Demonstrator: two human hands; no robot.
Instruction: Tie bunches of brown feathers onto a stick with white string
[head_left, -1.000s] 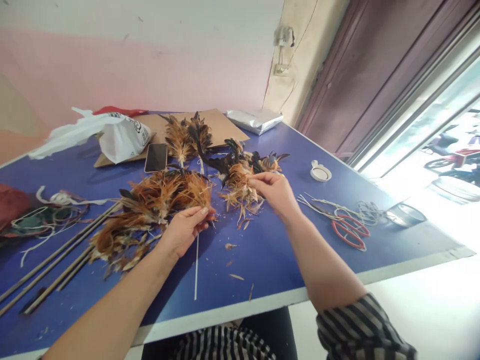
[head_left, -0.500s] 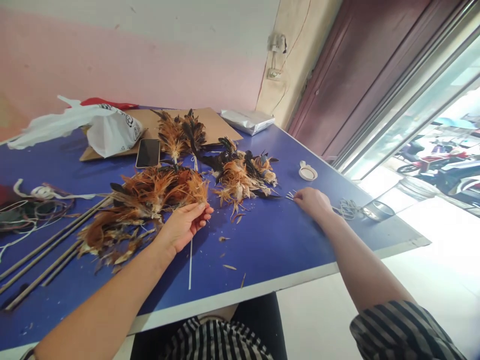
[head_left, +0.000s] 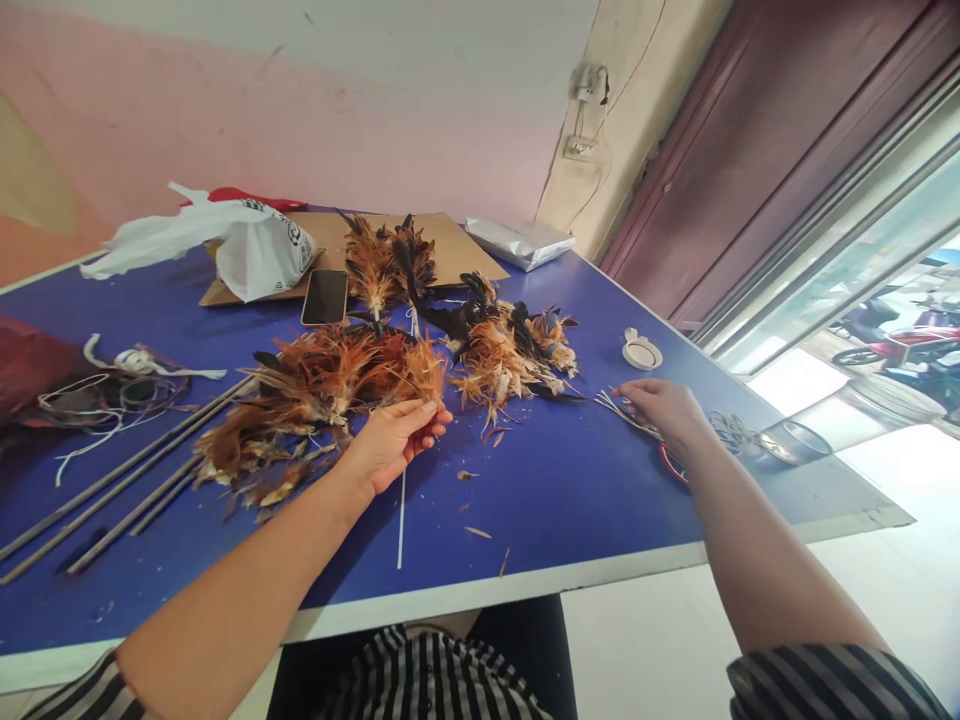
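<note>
My left hand (head_left: 401, 440) is closed in a pinch on a small bunch of orange feathers (head_left: 424, 372). Below that hand a white string (head_left: 401, 520) runs down toward the table's front edge. Beside it lies a heap of brown and orange feathers (head_left: 322, 375). Over on the right, my right hand (head_left: 664, 408) has its fingers drawn together above several cut white strings (head_left: 622, 412); what the fingertips hold, if anything, I cannot make out. A red loop (head_left: 673, 466), partly hidden, shows beneath that hand.
A paler feather pile (head_left: 495, 360) and tied feather bunches (head_left: 375, 260) lie farther back. Around them are a phone (head_left: 325, 297), a white bag (head_left: 262, 250), a roll of white tape (head_left: 641, 350), thin sticks (head_left: 127, 480), a clear jar (head_left: 862, 415) and a silver packet (head_left: 517, 242).
My right hand has lifted and drawn back slightly from the string ends, uncovering more strings and the red loop. My left hand keeps its pinch on the feathers. The view has turned slightly left.
</note>
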